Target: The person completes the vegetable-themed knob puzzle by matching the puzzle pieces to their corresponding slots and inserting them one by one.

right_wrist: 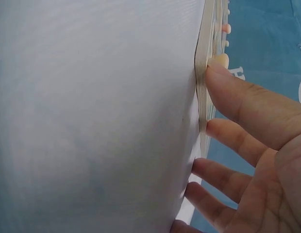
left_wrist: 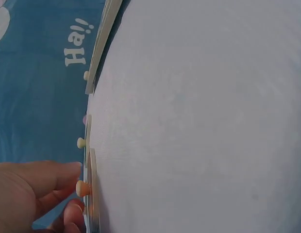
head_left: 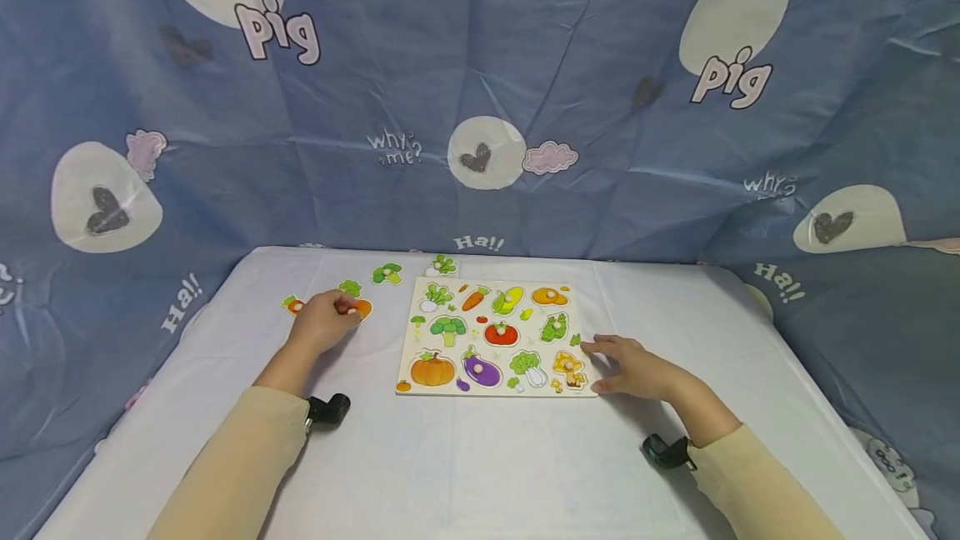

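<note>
On the table's left, my left hand (head_left: 322,322) reaches over an orange knobbed puzzle piece (head_left: 364,308), partly hidden by the fingers. In the left wrist view its fingertips lie above and below the orange knob (left_wrist: 82,188), apparently with a gap around it. My right hand (head_left: 633,369) is at the right edge of the wooden vegetable puzzle board (head_left: 465,386), its fingers spread. The right wrist view has the thumb (right_wrist: 233,94) and index fingertip touching the board's side (right_wrist: 201,92). A tomato (head_left: 501,334) and an eggplant (head_left: 482,370) are among the pictures on the board.
Behind the board lies a white-and-green turnip-like piece (head_left: 440,266), with a broccoli piece (head_left: 387,274) to its left. A green-topped piece (head_left: 349,287) and a red-orange piece (head_left: 293,304) lie around the left hand. A blue printed cloth (head_left: 480,90) hangs behind the white-covered table (head_left: 510,465).
</note>
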Demonstrator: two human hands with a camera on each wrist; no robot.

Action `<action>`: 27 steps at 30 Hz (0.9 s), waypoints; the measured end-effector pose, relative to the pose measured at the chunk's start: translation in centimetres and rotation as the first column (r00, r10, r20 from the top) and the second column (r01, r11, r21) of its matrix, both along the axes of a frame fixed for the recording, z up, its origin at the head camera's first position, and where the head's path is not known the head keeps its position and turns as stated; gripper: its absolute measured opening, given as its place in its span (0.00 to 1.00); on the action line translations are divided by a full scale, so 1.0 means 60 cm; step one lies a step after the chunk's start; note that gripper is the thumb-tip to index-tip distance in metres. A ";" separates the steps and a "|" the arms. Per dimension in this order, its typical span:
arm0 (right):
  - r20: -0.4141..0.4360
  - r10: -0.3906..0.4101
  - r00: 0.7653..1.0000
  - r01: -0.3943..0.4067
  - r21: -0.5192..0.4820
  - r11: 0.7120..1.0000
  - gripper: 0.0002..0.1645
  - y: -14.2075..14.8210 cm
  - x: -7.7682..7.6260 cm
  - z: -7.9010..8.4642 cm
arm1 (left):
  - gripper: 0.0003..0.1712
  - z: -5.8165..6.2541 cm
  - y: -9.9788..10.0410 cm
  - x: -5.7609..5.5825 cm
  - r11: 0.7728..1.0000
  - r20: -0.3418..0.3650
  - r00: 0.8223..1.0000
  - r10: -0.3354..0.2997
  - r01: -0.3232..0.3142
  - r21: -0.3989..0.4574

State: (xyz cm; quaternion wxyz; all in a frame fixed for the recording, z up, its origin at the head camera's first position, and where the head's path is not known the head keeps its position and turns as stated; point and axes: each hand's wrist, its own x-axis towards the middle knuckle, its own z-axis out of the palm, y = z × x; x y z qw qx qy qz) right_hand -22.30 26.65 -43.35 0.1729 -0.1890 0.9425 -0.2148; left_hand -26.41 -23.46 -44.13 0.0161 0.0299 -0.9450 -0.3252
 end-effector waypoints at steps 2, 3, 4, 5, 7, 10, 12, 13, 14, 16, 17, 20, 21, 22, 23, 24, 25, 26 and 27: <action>0.000 0.002 1.000 -0.002 0.002 1.000 0.45 -0.001 0.000 0.000 | 0.15 -0.003 -0.002 -0.001 1.000 0.007 1.000 0.003 -0.003 -0.011; -0.001 0.003 1.000 -0.003 0.005 1.000 0.45 -0.001 0.000 0.000 | 0.15 -0.004 -0.002 -0.001 1.000 0.011 1.000 0.006 -0.006 -0.014; -0.002 0.004 1.000 -0.004 0.008 1.000 0.45 -0.002 -0.001 0.000 | 0.15 -0.005 -0.003 -0.002 1.000 0.016 1.000 0.010 -0.010 -0.014; -0.003 0.004 1.000 -0.004 0.010 1.000 0.45 -0.002 -0.001 0.000 | 0.14 -0.006 -0.003 -0.002 1.000 0.021 1.000 0.014 -0.014 -0.012; -0.006 0.004 1.000 -0.004 0.014 1.000 0.45 -0.002 -0.001 0.000 | 0.14 -0.007 -0.003 -0.002 1.000 0.028 0.999 0.020 -0.020 -0.004; -0.007 0.003 1.000 -0.003 0.017 1.000 0.46 -0.002 -0.002 0.000 | 0.12 -0.007 -0.002 -0.003 1.000 0.034 0.999 0.025 -0.025 0.011; -0.006 -0.001 1.000 0.001 0.018 1.000 0.46 -0.003 -0.002 -0.001 | 0.11 -0.006 -0.001 -0.003 1.000 0.034 0.999 0.022 -0.022 0.014; -0.005 -0.003 1.000 0.003 0.018 1.000 0.46 -0.002 -0.002 -0.001 | 0.11 -0.006 -0.001 -0.003 1.000 0.032 0.999 0.019 -0.019 0.014; -0.004 -0.005 1.000 0.005 0.018 1.000 0.46 -0.002 -0.002 -0.001 | 0.11 -0.005 -0.001 -0.004 1.000 0.032 0.999 0.018 -0.019 0.013; -0.001 -0.008 1.000 0.008 0.017 1.000 0.46 -0.003 -0.002 -0.001 | 0.10 -0.005 0.000 -0.004 1.000 0.029 0.999 0.017 -0.018 0.012; 0.000 -0.010 1.000 0.010 0.017 1.000 0.46 -0.003 -0.002 -0.001 | 0.10 -0.005 0.000 -0.005 1.000 0.027 0.999 0.018 -0.018 0.010; 0.002 -0.013 1.000 0.013 0.016 1.000 0.46 -0.002 -0.002 -0.002 | 0.10 -0.005 0.000 -0.006 1.000 0.024 0.999 0.023 -0.023 0.009; 0.002 -0.014 1.000 0.014 0.015 1.000 0.46 -0.002 -0.002 -0.002 | 0.09 -0.005 0.001 -0.006 1.000 0.025 0.999 0.026 -0.026 0.008; 0.002 -0.014 1.000 0.014 0.015 1.000 0.46 -0.002 -0.002 -0.002 | 0.09 -0.005 0.001 -0.006 1.000 0.026 0.999 0.028 -0.028 0.005; 0.001 -0.013 1.000 0.013 0.016 1.000 0.46 -0.002 -0.002 -0.002 | 0.09 -0.005 0.002 -0.006 1.000 0.031 0.999 0.030 -0.030 0.003; 0.001 -0.012 1.000 0.012 0.016 1.000 0.46 -0.002 -0.002 -0.002 | 0.09 -0.005 0.002 -0.006 1.000 0.034 0.999 0.030 -0.030 0.000; 0.001 -0.010 1.000 0.010 0.017 1.000 0.46 -0.002 -0.002 -0.002 | 0.09 -0.005 0.002 -0.006 1.000 0.036 0.999 0.031 -0.031 -0.003; 0.000 -0.009 1.000 0.009 0.017 1.000 0.46 -0.001 -0.002 -0.002 | 0.09 -0.005 0.002 -0.006 1.000 0.039 0.999 0.030 -0.030 -0.006; 0.000 -0.008 1.000 0.008 0.017 1.000 0.46 -0.001 -0.002 -0.002 | 0.09 -0.005 0.002 -0.005 1.000 0.039 0.999 0.025 -0.025 -0.010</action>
